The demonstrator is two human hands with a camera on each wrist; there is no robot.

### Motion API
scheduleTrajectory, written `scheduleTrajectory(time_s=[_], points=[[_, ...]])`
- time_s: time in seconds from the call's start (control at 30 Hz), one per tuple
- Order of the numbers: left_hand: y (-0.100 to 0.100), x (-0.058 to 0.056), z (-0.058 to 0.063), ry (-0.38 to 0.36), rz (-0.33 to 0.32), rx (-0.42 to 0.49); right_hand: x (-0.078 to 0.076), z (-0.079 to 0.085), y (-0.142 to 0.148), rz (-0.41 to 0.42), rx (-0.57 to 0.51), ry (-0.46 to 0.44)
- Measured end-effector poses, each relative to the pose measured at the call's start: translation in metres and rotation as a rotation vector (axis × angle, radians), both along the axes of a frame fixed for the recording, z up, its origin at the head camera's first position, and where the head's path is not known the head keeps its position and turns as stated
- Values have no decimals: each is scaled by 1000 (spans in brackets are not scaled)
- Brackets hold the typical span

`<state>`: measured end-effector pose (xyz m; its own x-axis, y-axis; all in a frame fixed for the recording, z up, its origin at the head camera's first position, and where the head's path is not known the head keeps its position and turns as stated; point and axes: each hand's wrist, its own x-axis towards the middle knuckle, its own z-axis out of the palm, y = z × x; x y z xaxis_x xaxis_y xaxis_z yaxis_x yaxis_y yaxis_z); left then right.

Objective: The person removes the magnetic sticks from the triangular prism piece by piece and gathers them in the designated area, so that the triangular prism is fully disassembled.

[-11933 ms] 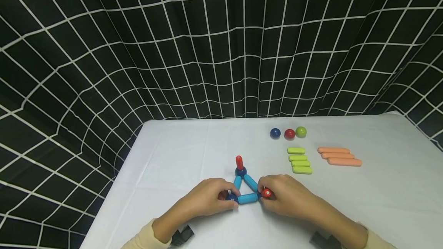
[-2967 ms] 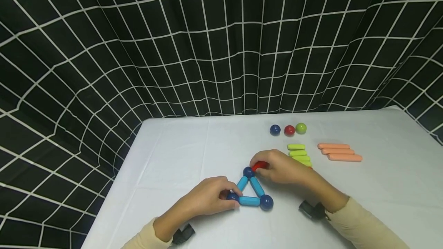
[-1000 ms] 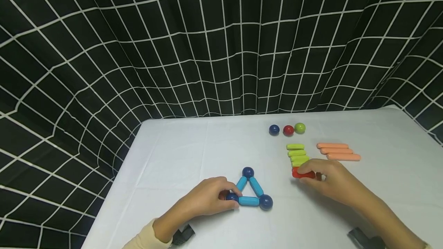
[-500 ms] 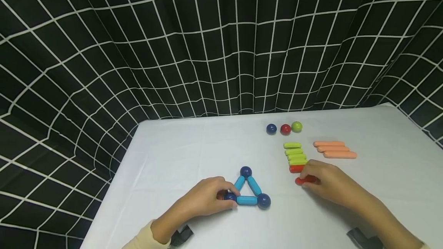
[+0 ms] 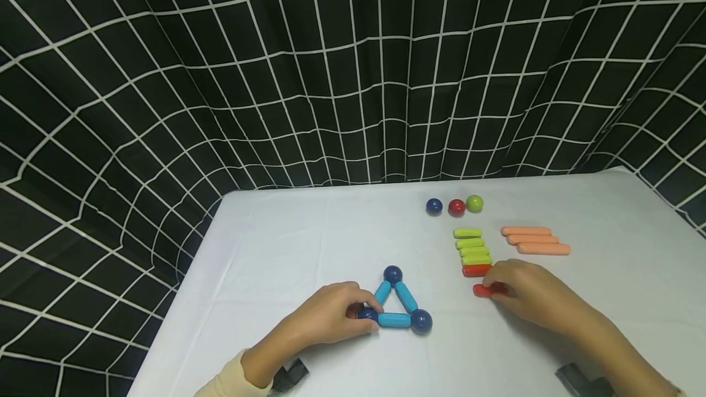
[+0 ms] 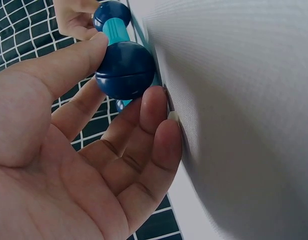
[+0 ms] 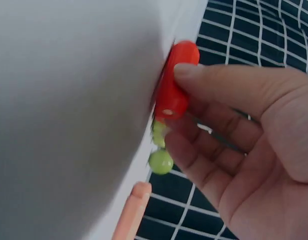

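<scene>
A flat triangle of light-blue rods, the bottom rod [image 5: 394, 320] among them, has dark blue balls at its corners: a top ball [image 5: 393, 274], a right ball [image 5: 421, 321] and a left ball [image 6: 124, 72]. My left hand [image 5: 337, 313] holds that left ball, with the thumb and index finger at it. On the right, my right hand [image 5: 526, 291] pinches a red rod [image 7: 175, 82] low at the white tabletop. A second red rod [image 5: 475, 271] lies just beyond, below the row of lime-green rods [image 5: 475, 251], partly near my fingers.
Three loose balls stand at the back: a blue ball [image 5: 434, 206], a red ball [image 5: 456, 207] and a green ball [image 5: 474, 203]. Three orange rods [image 5: 543, 249] lie right of the green ones. A black grid curtain [image 5: 331, 78] hangs behind the white table [image 5: 276, 250].
Red rods stood on the top and right corner balls; both balls are bare now. My right hand has carried a red rod from the top ball rightward to beside the green rods. The left hand stays put.
</scene>
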<state>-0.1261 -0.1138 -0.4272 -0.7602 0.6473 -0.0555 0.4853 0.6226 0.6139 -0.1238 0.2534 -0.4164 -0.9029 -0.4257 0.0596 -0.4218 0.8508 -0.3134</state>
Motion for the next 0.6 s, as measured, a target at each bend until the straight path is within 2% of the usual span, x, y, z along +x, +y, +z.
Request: scheduleTrajectory(time_s=[0.6], points=[[0,0,1,5,-2,-12,-12,-2,-16,-15,38,95]])
